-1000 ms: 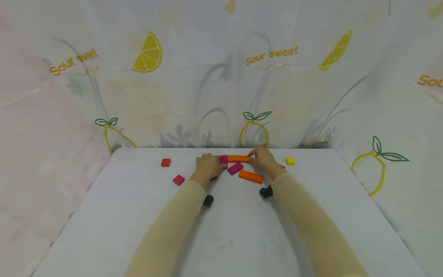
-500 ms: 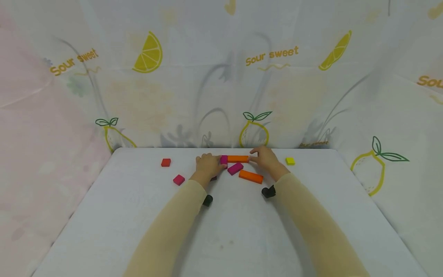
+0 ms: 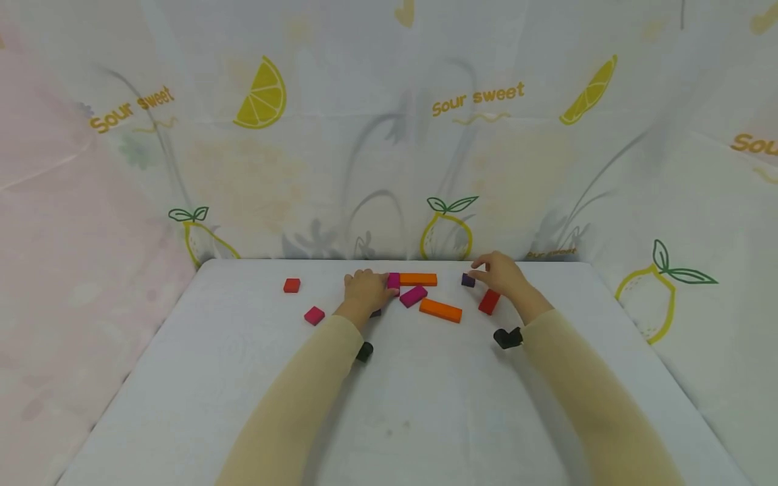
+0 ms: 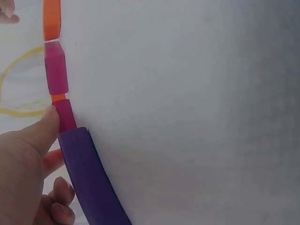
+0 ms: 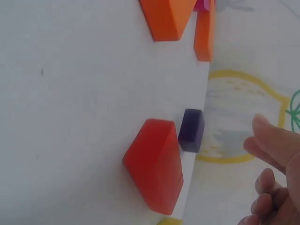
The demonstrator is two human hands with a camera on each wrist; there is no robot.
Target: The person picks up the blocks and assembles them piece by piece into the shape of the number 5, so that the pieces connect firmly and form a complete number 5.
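At the table's far edge, my left hand (image 3: 366,291) pinches a magenta block (image 3: 394,283) that stands end to end with a long orange block (image 3: 418,279). The left wrist view shows the thumb on that magenta block, with a long purple block (image 4: 91,178) in front of the fingers. My right hand (image 3: 504,277) hovers at the far right, fingers loosely bent and holding nothing. Its fingertips overlap a small dark purple block (image 3: 468,280) in the head view, but stand apart from it in the right wrist view. A red block (image 5: 157,164) lies beside the purple one.
A second magenta block (image 3: 414,295) and another orange block (image 3: 440,310) lie just in front of the row. Off to the left are a red block (image 3: 292,285) and a pinkish-red one (image 3: 314,315). A printed cloth (image 3: 389,169) hangs behind the white table (image 3: 401,405).
My right hand has let go of the orange block's end and moved right, uncovering the dark purple block and the red block. The left hand has stayed at the magenta block.
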